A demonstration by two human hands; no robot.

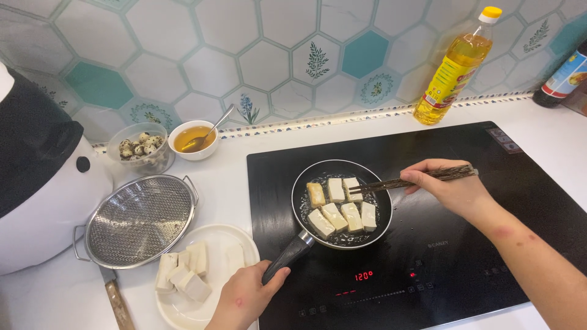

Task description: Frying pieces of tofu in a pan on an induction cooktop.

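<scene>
A: Item one, the frying pan (pixel 342 205)?
B: Small, dark, round; stands on the black induction cooktop (pixel 428 244), left of its middle. Holds seven pale tofu slabs (pixel 342 208) in oil, two rows; the far-left slab is browned on top.

A: Hands?
B: Left hand (pixel 244 299), fingers curled around the end of the black pan handle (pixel 287 256), which juts toward the person. Right hand (pixel 449 186), fingers pinched on a pair of dark wooden chopsticks (pixel 409 181); the tips reach over the pan's right rim to the far-row slab on the right. Whether they grip it or only touch it cannot be told.

A: Left of the cooktop, on the white desk (pixel 232 183)?
B: White plate (pixel 220 238) with raw tofu pieces (pixel 183 272), just beside the left hand. Wire mesh strainer (pixel 140 220), overlapping the plate's far-left edge. Clear tub of speckled quail eggs (pixel 139 146). White bowl (pixel 192 139) of amber liquid with a metal spoon in it. White and black appliance (pixel 36 177) at the far left. Wooden handle (pixel 117 302) showing below the strainer.

A: Behind the cooktop?
B: Bottle of yellow oil (pixel 455 67), yellow cap, upright against the hexagon-tiled wall. Dark bottle (pixel 565 76), far right, partly cut off.
</scene>
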